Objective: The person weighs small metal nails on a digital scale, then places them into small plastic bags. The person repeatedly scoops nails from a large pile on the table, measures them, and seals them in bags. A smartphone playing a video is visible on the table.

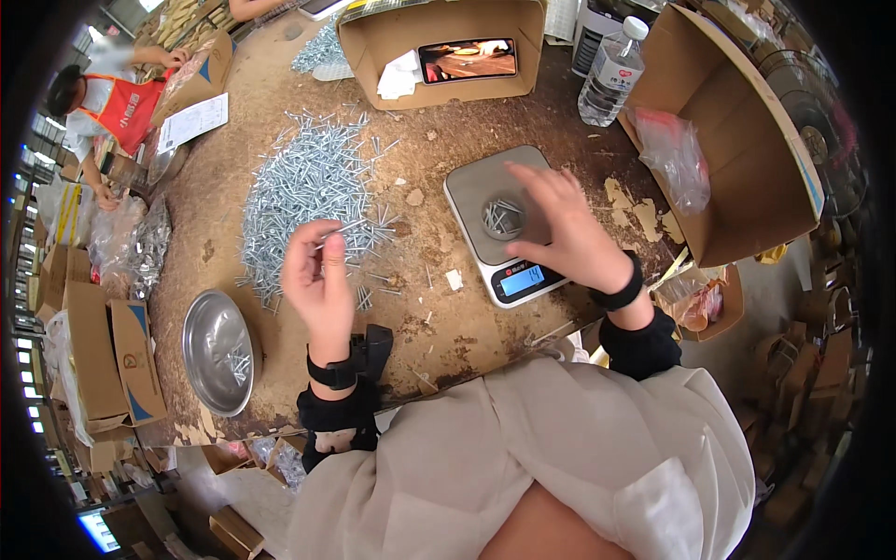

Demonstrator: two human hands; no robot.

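Note:
A heap of silvery screws lies on the worn wooden table, left of centre. At its near right edge my left hand pinches a screw between thumb and fingers. To the right, a kitchen scale with a grey plate and a lit display stands on the table. A small round clear container with some screws in it sits on the plate. My right hand hovers over the scale's right side, open, thumb and fingers apart around the container's right side; whether it touches the container I cannot tell.
A metal bowl with a few screws stands near left. At the back, a cardboard box holds a phone. A water bottle and a large open carton are on the right. Another person works at far left.

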